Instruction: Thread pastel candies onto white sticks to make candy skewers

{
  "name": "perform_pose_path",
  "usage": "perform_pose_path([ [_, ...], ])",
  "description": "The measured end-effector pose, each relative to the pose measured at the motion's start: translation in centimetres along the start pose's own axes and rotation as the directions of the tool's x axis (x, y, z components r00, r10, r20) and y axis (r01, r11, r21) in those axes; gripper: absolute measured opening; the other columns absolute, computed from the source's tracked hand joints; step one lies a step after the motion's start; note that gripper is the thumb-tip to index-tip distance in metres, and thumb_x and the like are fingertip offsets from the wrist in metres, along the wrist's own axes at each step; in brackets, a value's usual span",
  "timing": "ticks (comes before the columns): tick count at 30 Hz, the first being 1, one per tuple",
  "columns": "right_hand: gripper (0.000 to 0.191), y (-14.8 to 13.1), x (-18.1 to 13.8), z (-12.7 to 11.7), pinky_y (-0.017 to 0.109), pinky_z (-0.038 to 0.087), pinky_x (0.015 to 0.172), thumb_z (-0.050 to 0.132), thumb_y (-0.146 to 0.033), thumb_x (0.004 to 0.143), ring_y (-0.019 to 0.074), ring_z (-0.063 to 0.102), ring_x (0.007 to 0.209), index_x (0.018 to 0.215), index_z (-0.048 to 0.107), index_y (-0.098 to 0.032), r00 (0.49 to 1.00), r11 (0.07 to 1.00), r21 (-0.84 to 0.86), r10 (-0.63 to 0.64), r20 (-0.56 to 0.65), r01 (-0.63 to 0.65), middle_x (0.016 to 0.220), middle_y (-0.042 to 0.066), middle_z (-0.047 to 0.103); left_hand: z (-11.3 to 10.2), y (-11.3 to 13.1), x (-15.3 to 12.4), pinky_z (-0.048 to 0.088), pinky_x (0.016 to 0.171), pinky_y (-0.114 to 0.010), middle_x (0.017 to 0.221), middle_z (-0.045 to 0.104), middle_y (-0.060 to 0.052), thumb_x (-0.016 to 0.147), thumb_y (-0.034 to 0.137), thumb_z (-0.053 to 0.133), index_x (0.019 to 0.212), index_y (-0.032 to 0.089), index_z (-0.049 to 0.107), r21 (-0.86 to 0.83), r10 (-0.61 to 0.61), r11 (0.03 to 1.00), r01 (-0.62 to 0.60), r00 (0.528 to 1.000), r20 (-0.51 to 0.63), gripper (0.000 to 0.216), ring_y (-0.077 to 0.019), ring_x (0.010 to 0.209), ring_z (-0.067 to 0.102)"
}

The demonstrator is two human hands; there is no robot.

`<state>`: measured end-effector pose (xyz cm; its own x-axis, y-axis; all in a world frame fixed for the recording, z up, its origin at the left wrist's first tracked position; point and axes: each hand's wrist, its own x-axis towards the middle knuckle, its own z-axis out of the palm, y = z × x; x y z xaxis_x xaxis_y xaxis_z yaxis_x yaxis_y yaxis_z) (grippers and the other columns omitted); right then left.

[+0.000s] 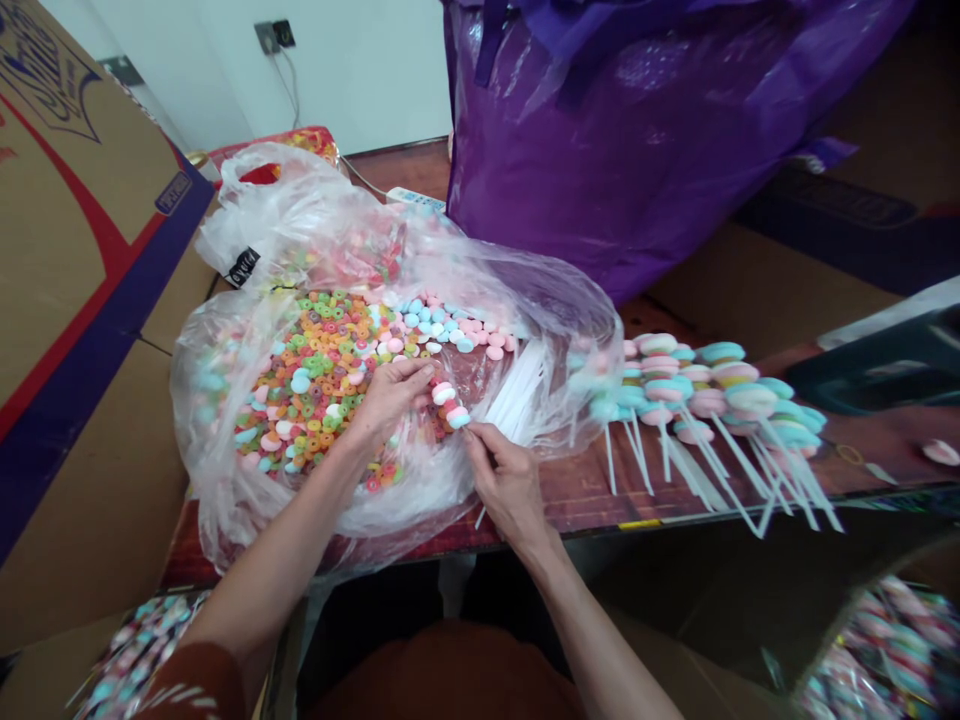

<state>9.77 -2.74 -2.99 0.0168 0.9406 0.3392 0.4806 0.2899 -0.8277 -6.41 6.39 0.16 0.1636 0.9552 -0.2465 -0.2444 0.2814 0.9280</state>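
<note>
In the middle of the head view, my right hand [510, 480] pinches the white stick of a candy skewer [451, 408]. Pink, white and blue marshmallow pieces are threaded on it, with something red between them. My left hand [397, 397] is closed at the skewer's upper end, its thumb and fingertips on a small red candy piece [434, 380]. Under both hands lies an opened clear plastic bag [217, 500] full of loose candy. Colourful gummy rings [322, 350] fill its left side, pastel marshmallows [439, 325] lie at the back, and white sticks [517, 385] rest at its right.
Several finished marshmallow skewers [712, 390] are piled on the table's [570, 505] right side. A large purple bag [570, 150] stands behind. Cardboard boxes flank the table, one box [75, 250] tall at left. Wrapped candies [885, 650] sit low at right, others [139, 645] low at left.
</note>
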Motion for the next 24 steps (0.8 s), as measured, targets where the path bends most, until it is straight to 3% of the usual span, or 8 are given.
perform_pose_path([
  [4, 0.024, 0.1, 0.0, 0.1, 0.021, 0.036, 0.052, 0.046, -0.024, 0.097, 0.0095, 0.045, 0.048, 0.090, 0.069, -0.018, 1.000, 1.000, -0.030, 0.005, -0.018, -0.006, 0.061, -0.004, 0.054, 0.5, -0.8, -0.2, 0.053, 0.069, -0.025, 0.081, 0.070, -0.004, 0.073, 0.033, 0.079, 0.094, 0.012, 0.073, 0.042, 0.060, 0.997, -0.058, 0.997, -0.052, 0.030, -0.0112, 0.070, 0.063],
  [6, 0.024, 0.1, -0.1, 0.1, 0.021, 0.035, 0.052, 0.046, -0.024, 0.097, 0.0095, 0.045, 0.048, 0.088, 0.068, -0.018, 1.000, 0.999, -0.046, 0.002, -0.027, -0.003, 0.060, -0.004, 0.053, 0.9, -1.3, -0.4, 0.051, 0.069, -0.024, 0.083, 0.071, -0.003, 0.078, 0.031, 0.073, 0.095, 0.013, 0.073, 0.134, 0.147, 0.982, -0.135, 0.986, -0.081, 0.024, -0.0114, 0.072, 0.062],
  [11, 0.023, 0.0, -0.1, 0.2, 0.022, 0.034, 0.054, 0.046, -0.023, 0.097, 0.0095, 0.043, 0.048, 0.084, 0.064, -0.019, 1.000, 0.996, -0.088, -0.014, -0.015, 0.012, 0.060, -0.005, 0.049, 2.1, -2.5, -1.2, 0.048, 0.075, -0.025, 0.087, 0.072, -0.003, 0.090, 0.026, 0.057, 0.097, 0.017, 0.074, 0.532, 0.411, 0.792, -0.301, 0.906, -0.098, 0.020, -0.0148, 0.079, 0.061],
  [20, 0.023, 0.1, -0.3, 0.1, 0.024, 0.032, 0.052, 0.045, -0.023, 0.096, 0.0103, 0.039, 0.047, 0.079, 0.060, -0.020, 1.000, 0.998, -0.054, 0.011, -0.013, -0.012, 0.057, -0.006, 0.043, 2.6, -3.1, -2.6, 0.046, 0.079, -0.026, 0.091, 0.073, -0.004, 0.092, 0.023, 0.052, 0.107, 0.021, 0.074, 0.673, 0.506, 0.642, -0.366, 0.862, -0.014, 0.026, -0.0171, 0.080, 0.062],
  [24, 0.022, 0.1, -0.3, 0.0, 0.024, 0.032, 0.051, 0.046, -0.024, 0.096, 0.0101, 0.038, 0.048, 0.081, 0.060, -0.020, 0.999, 0.999, -0.003, 0.046, 0.001, -0.046, 0.058, -0.006, 0.044, 2.6, -3.4, -2.7, 0.046, 0.083, -0.027, 0.094, 0.073, -0.004, 0.092, 0.022, 0.052, 0.108, 0.022, 0.073, 0.660, 0.500, 0.656, -0.367, 0.866, -0.015, 0.026, -0.0177, 0.083, 0.063],
])
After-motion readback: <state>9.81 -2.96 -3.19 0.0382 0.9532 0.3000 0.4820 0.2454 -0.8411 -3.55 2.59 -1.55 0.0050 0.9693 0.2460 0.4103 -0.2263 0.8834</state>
